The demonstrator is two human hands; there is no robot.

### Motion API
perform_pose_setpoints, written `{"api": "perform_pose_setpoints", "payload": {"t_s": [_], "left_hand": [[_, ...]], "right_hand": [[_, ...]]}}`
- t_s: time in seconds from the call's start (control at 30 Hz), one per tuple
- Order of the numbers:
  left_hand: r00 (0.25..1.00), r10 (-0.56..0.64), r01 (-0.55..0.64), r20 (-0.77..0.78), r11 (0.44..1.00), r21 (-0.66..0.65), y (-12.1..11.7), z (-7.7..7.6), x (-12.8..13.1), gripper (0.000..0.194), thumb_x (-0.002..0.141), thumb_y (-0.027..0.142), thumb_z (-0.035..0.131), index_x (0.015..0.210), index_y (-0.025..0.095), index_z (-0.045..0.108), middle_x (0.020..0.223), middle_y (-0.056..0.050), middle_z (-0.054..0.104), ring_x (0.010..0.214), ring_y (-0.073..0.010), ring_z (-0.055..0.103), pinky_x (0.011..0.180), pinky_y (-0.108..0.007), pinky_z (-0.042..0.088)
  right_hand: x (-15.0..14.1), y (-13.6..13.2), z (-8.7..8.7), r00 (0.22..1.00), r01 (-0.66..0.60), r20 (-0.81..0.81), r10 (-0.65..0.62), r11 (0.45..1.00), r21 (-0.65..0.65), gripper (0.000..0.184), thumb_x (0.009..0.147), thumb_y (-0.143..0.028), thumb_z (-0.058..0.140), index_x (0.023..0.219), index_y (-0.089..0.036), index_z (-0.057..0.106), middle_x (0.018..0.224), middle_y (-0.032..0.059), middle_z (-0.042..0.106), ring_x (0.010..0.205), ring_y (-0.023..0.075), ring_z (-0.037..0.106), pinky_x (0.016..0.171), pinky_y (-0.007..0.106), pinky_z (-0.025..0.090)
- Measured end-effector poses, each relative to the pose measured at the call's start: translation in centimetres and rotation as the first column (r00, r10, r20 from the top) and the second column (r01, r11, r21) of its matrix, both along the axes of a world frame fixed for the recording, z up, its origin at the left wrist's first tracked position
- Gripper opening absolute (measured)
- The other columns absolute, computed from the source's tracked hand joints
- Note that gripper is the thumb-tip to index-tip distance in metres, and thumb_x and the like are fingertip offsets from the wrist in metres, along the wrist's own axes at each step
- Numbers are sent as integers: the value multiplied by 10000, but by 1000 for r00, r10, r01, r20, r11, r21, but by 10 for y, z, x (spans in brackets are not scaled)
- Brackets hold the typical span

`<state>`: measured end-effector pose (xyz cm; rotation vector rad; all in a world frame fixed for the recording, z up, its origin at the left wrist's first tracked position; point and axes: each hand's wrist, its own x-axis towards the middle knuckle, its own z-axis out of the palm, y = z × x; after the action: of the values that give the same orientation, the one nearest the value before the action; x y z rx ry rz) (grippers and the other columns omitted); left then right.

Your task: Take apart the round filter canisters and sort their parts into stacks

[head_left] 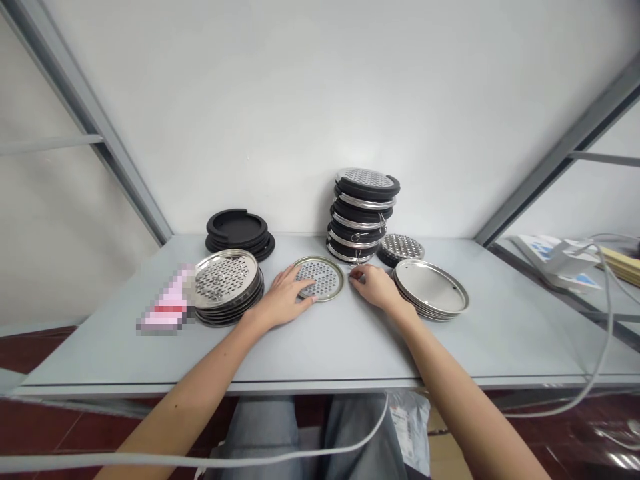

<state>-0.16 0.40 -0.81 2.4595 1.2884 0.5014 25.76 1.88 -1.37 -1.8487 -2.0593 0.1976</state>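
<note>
A round metal plate with a perforated, grater-like middle and a gold-toned rim point(327, 280) lies flat on the table before me. My left hand point(287, 298) rests at its left side, fingers spread, the tips over the rim and holes. Just right of the plate, my right hand point(376, 285) is closed in a pinch low over the tabletop. Whatever its fingertips hold is hidden or too small to make out. Left of my left hand stands a stack of grater discs point(227, 280). Plain shallow metal lids point(433, 288) are stacked beside my right wrist.
At the back rises a tall stack of black rings and metal discs with wire clasps point(363, 213). Black round trays point(237, 230) sit back left, more grater discs point(403, 247) back right. A blurred pink item point(173, 297) lies left. A white cable point(607, 313) hangs right.
</note>
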Motion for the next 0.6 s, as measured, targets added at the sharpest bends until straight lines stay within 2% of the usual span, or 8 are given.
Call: {"api": "perform_pose_setpoints", "payload": {"t_s": [0.13, 0.27, 0.43, 0.6], "left_hand": [[1000, 5, -5, -5, 1000, 1, 0, 0, 1, 475, 889, 474, 514, 1288, 218, 545, 1503, -107, 318, 1412, -323, 216, 1145, -471, 233], [999, 31, -31, -21, 1000, -5, 0, 1, 1, 618, 887, 498, 500, 1402, 176, 392, 1513, -147, 285, 1417, -316, 204, 1146, -462, 232], [998, 69, -69, 11, 997, -46, 0, -1, 1, 723, 892, 521, 476, 1476, 182, 218, 1539, -143, 230, 1427, -343, 153, 1140, -508, 216], [995, 99, -99, -6, 992, -78, 2, -4, 1, 790, 891, 542, 458, 1497, 154, 134, 1554, -151, 183, 1433, -356, 107, 1146, -507, 191]], "right_hand": [[2, 2, -2, 996, 67, -59, -71, 996, -54, 162, 798, -329, 600, 870, -207, 679, 881, 52, 722, 810, 211, 639, 661, 285, 422], [6, 3, -3, 990, 78, -111, -88, 993, -91, 180, 763, -364, 646, 815, -192, 661, 833, 56, 713, 739, 191, 629, 629, 278, 408], [6, 1, -1, 989, 46, -138, -44, 999, 9, 114, 754, -319, 658, 758, -207, 636, 776, 20, 694, 701, 162, 607, 625, 263, 398], [3, -1, 3, 982, 18, -188, 5, 993, 120, 129, 779, -301, 627, 868, -236, 693, 771, 3, 700, 658, 148, 600, 651, 266, 419]]}}
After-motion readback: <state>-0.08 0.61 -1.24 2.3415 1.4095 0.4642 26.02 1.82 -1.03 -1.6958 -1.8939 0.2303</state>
